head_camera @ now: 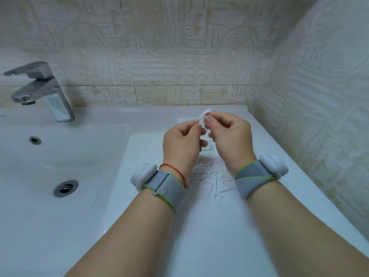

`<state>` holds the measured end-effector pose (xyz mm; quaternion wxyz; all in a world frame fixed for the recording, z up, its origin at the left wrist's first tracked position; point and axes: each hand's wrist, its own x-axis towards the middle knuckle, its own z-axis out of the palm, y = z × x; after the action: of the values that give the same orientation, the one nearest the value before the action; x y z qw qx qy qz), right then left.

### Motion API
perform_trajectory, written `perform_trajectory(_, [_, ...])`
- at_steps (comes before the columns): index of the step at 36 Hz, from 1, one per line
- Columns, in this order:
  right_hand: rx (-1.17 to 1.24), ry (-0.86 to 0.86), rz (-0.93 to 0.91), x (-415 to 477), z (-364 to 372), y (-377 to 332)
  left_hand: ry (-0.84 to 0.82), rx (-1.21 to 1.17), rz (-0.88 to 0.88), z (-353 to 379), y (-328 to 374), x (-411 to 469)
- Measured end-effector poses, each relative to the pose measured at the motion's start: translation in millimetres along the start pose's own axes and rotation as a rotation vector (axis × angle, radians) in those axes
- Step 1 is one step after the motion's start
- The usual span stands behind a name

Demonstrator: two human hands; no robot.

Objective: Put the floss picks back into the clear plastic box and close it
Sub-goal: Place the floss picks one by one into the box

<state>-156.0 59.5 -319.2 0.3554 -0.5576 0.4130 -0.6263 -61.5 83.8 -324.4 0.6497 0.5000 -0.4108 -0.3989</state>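
Both hands are raised together over the white counter, pinching a small bunch of white floss picks between their fingertips. My left hand holds the bunch from the left, my right hand from the right with the thumb on top. Several more white floss picks lie scattered on the counter below and between my wrists. The clear plastic box is mostly hidden behind my hands; only a pale corner shows between them, and I cannot tell how its lid stands.
A white sink basin with a drain fills the left, with a chrome faucet behind it. Patterned tile walls close the back and right side of the counter.
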Motion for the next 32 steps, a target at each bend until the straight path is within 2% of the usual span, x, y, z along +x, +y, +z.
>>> perform_trajectory(10, [-0.062,-0.012,0.044,1.9,1.0,4.9,0.028,0.434,0.279,-4.2,-7.9,2.7])
perform_trajectory(18, [-0.195,-0.104,0.004,0.6,1.4,6.5,-0.012,0.597,0.418,-8.3,-9.2,1.3])
perform_trajectory(21, [-0.162,-0.122,0.016,0.8,1.1,4.7,-0.016,0.621,0.405,-9.5,-9.1,2.8])
perform_trajectory(24, [-0.016,-0.155,0.095,2.4,-1.9,1.0,-0.033,0.605,0.375,-9.2,-6.3,3.5])
perform_trajectory(26, [0.045,-0.186,0.140,4.6,-5.7,-0.3,-0.064,0.541,0.313,-8.6,-4.3,4.6])
perform_trajectory(29, [0.016,-0.215,0.133,6.5,-9.5,-0.2,-0.140,0.415,0.178,-7.5,-1.6,5.3])
perform_trajectory(32, [0.014,-0.181,0.134,7.7,-9.0,2.3,-0.182,0.327,0.090,-6.6,0.5,4.4])
